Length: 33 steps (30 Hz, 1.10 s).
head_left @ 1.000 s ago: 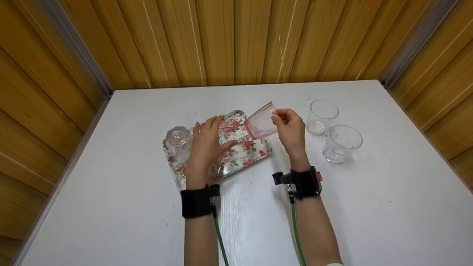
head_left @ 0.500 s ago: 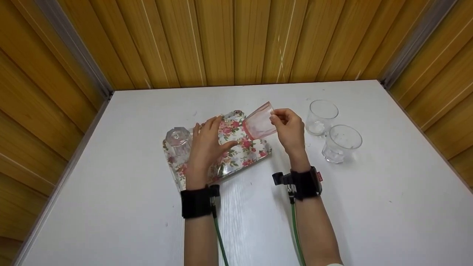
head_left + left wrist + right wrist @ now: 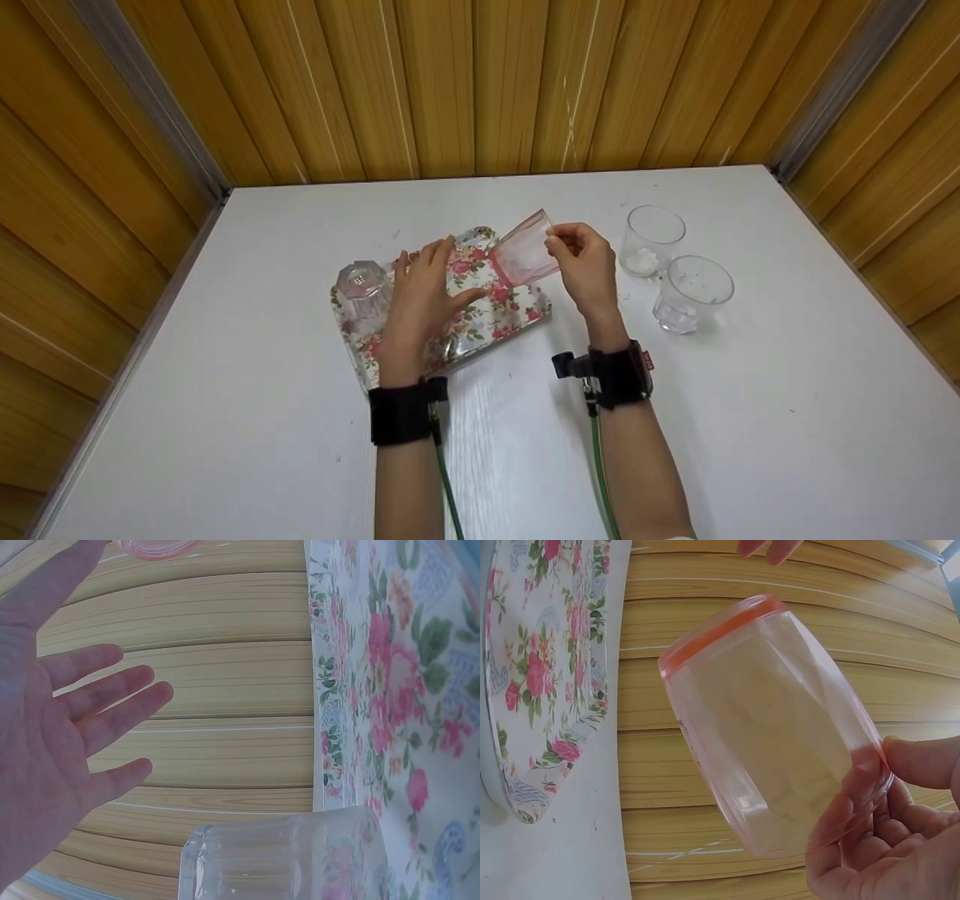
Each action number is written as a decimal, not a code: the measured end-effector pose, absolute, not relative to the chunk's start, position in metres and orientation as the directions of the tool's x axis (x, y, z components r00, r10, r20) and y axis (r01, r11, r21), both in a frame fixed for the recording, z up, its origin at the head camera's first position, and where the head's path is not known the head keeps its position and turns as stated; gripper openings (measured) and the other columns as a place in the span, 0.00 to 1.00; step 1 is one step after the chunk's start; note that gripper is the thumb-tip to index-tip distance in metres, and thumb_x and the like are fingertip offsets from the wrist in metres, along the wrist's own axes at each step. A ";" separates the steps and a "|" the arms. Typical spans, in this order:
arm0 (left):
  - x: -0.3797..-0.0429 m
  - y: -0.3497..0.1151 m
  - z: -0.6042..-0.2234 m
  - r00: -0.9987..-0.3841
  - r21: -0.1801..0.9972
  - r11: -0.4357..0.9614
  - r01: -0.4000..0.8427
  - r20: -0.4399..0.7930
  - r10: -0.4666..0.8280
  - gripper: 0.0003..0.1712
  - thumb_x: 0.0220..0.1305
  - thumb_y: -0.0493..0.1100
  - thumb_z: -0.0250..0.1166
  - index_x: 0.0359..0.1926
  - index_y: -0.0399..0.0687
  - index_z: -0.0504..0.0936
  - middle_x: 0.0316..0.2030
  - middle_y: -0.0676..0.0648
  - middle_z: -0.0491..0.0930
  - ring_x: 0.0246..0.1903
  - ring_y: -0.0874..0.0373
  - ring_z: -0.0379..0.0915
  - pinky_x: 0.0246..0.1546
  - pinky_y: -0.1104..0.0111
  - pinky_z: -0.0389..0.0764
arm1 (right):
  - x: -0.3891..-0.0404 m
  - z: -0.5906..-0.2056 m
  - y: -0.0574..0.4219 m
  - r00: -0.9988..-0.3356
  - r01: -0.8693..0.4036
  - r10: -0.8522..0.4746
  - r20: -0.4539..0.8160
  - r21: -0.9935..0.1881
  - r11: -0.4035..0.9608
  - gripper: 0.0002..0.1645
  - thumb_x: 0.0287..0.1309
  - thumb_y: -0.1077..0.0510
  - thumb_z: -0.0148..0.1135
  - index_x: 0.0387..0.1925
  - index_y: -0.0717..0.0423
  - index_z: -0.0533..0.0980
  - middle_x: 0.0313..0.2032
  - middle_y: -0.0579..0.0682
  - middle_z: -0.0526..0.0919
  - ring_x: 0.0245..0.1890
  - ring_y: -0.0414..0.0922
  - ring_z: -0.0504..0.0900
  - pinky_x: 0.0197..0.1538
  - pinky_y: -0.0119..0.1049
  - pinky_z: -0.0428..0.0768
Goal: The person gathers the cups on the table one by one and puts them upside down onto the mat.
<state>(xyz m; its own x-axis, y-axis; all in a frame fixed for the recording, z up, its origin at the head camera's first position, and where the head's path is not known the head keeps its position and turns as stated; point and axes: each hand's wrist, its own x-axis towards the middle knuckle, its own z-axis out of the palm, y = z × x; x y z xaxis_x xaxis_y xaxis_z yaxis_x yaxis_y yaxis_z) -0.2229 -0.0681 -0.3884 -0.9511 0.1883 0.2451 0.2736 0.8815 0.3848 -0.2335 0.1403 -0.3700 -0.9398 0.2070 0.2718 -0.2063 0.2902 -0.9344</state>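
Note:
My right hand [image 3: 589, 266] pinches a clear pink cup [image 3: 525, 251] at its wide rim, thumb on one side and fingers on the other. The cup is tilted, its thick red base pointing left over the floral tray [image 3: 480, 330]. Above the tray my left hand [image 3: 421, 300] is spread, its fingers extended and nothing in it. Just left of that hand a faceted clear glass [image 3: 364, 289] stands upside down on the tray. The left wrist view shows this glass [image 3: 277, 855] beneath the spread fingers [image 3: 112, 716].
Two clear glasses, a rear one [image 3: 652, 236] and a nearer one [image 3: 694, 289], stand upright on the white table [image 3: 247, 360] right of my right hand; something white shows in the bottom of the rear one. Wood-patterned panels [image 3: 480, 90] wall the table's back and sides.
The right hand has shifted the pink cup slightly left, further over the tray's edge. My left hand has stayed nearly where it was.

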 end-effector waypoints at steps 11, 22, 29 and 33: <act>-0.223 -0.065 -0.387 -0.946 0.379 0.879 0.288 0.255 0.201 0.51 0.47 0.65 0.64 0.67 0.46 0.58 0.63 0.43 0.62 0.63 0.51 0.59 0.67 0.51 0.44 | -0.234 -0.370 0.139 -0.943 -0.211 0.194 0.272 -0.935 0.286 0.11 0.56 0.64 0.58 0.40 0.65 0.77 0.34 0.58 0.81 0.29 0.39 0.77 0.31 0.24 0.73; -0.223 -0.060 -0.389 -0.931 0.383 0.867 0.318 0.299 0.209 0.50 0.46 0.63 0.66 0.66 0.47 0.60 0.62 0.44 0.64 0.62 0.52 0.60 0.66 0.49 0.45 | -0.233 -0.370 0.133 -0.934 -0.265 0.165 0.316 -0.925 0.273 0.09 0.54 0.66 0.59 0.38 0.67 0.77 0.35 0.59 0.82 0.29 0.37 0.78 0.33 0.24 0.75; -0.223 -0.060 -0.388 -0.942 0.373 0.876 0.305 0.255 0.219 0.51 0.46 0.64 0.66 0.67 0.47 0.59 0.63 0.44 0.64 0.63 0.52 0.59 0.67 0.50 0.44 | -0.230 -0.370 0.125 -0.936 -0.265 0.136 0.326 -0.903 0.338 0.10 0.55 0.62 0.59 0.39 0.63 0.78 0.35 0.56 0.83 0.31 0.42 0.80 0.33 0.25 0.75; -0.224 -0.060 -0.387 -0.946 0.364 0.882 0.298 0.237 0.222 0.51 0.46 0.65 0.65 0.67 0.47 0.58 0.63 0.44 0.64 0.63 0.52 0.59 0.67 0.50 0.44 | -0.229 -0.369 0.123 -0.934 -0.276 0.122 0.335 -0.898 0.343 0.10 0.55 0.62 0.60 0.39 0.62 0.78 0.35 0.55 0.83 0.32 0.44 0.81 0.33 0.26 0.75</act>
